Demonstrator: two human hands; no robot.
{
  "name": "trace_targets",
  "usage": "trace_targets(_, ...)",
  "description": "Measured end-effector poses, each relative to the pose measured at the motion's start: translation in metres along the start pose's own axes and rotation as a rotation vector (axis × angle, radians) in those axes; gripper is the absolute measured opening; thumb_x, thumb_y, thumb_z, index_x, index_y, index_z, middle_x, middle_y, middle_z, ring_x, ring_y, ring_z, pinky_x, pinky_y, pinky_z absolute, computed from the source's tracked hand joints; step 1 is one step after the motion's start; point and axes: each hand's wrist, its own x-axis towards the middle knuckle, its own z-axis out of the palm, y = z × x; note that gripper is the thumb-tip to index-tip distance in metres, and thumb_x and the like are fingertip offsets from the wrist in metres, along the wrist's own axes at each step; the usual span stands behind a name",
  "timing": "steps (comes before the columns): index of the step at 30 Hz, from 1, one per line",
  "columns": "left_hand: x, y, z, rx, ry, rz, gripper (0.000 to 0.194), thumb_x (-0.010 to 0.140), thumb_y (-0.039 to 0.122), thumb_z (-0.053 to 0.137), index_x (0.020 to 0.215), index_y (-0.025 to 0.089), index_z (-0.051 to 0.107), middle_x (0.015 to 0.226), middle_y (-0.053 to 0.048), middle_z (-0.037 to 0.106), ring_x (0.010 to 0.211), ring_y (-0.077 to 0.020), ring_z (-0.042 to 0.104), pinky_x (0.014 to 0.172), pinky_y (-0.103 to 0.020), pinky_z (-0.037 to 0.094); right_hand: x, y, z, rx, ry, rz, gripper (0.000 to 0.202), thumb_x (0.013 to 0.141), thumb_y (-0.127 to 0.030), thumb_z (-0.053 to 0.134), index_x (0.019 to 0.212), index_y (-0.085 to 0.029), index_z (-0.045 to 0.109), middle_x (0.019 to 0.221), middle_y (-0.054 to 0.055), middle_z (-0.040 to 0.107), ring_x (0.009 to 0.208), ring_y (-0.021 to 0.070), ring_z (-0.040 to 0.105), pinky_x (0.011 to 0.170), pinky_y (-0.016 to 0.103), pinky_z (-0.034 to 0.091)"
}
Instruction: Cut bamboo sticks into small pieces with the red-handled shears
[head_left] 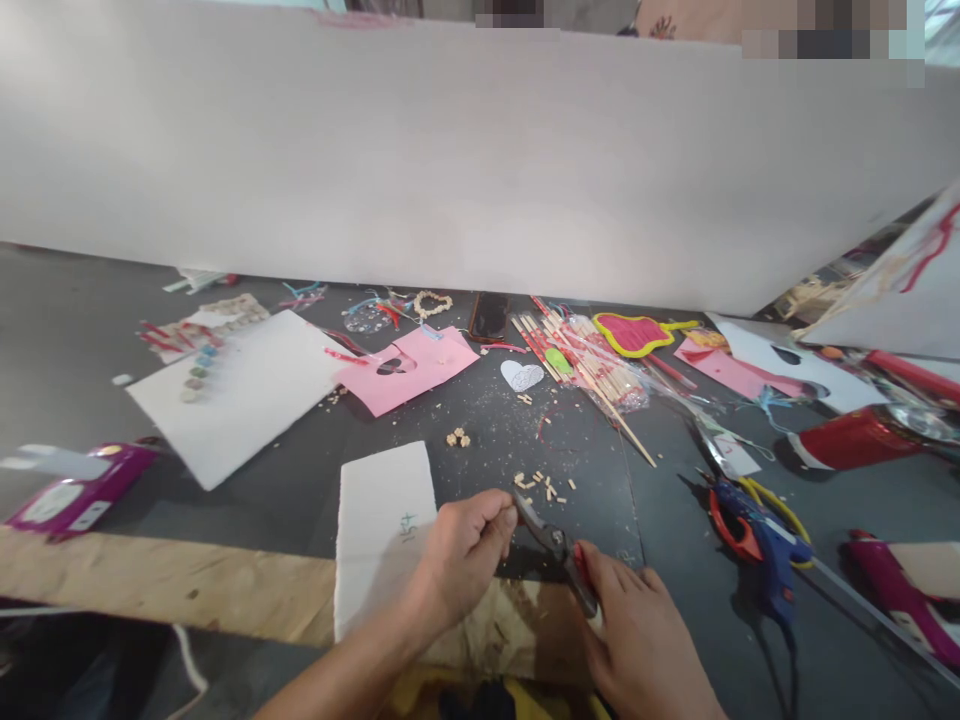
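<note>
The right hand (637, 620) grasps the red handle of the hand cutters (553, 540), which are positioned above the near edge of the counter (262, 505), with the blade end directed toward the left hand (472, 545). The left hand is clenched in a pinch, thumb against fingers, at the blade tip; any item between the fingertips is too small to identify. Short cut pieces (551, 490) lie scattered on the counter just beyond the cutters. A small cluster of light pieces (459, 438) lies farther left. A white card (382, 540) bearing green handwriting lies beside the left hand, partly covered by it. A white heart (521, 375) is located beyond the cut pieces, near a plastic-wrapped bundle of sticks (607, 370). A blue glue gun (776, 575) lies to the right of the right hand, near a red can (855, 440).
</note>
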Motion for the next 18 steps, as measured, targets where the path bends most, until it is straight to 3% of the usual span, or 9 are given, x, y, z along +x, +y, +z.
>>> trace_targets(9,-0.0012,-0.0016,0.0019,-0.007,0.05,0.027,0.035,0.09,0.031,0.034,0.059,0.018,0.043,0.054,0.003,0.045,0.053,-0.0104,0.044,0.052,-0.02,0.031,-0.0027,-0.0042,0.0049,0.077,-0.001,-0.033,0.039,0.08,-0.021,0.041,0.118,-0.014,0.046,0.104,0.011,0.065,0.091,0.0219,0.06,0.077,0.034,0.04)
trace_targets(14,0.0013,0.0007,-0.0009,-0.042,0.066,0.0,0.022,0.088,0.028,0.039,0.077,0.018,0.055,0.066,0.001,0.057,0.063,-0.0124,0.052,0.058,-0.02,0.036,0.002,-0.0022,-0.0008,-0.056,0.063,0.021,0.059,0.073,-0.015,0.046,0.131,-0.014,0.035,0.107,0.012,0.062,0.093,0.0253,0.056,0.076,0.039,0.037)
trace_targets(18,0.0007,0.0022,-0.0024,-0.056,0.056,-0.002,0.029,0.087,0.028,0.04,0.063,0.017,0.052,0.06,0.002,0.056,0.058,-0.011,0.05,0.056,-0.02,0.034,0.0011,-0.0014,-0.0035,-0.107,0.118,-0.023,0.067,0.072,-0.015,0.047,0.136,-0.017,0.028,0.106,0.012,0.061,0.092,0.0257,0.054,0.075,0.04,0.034)
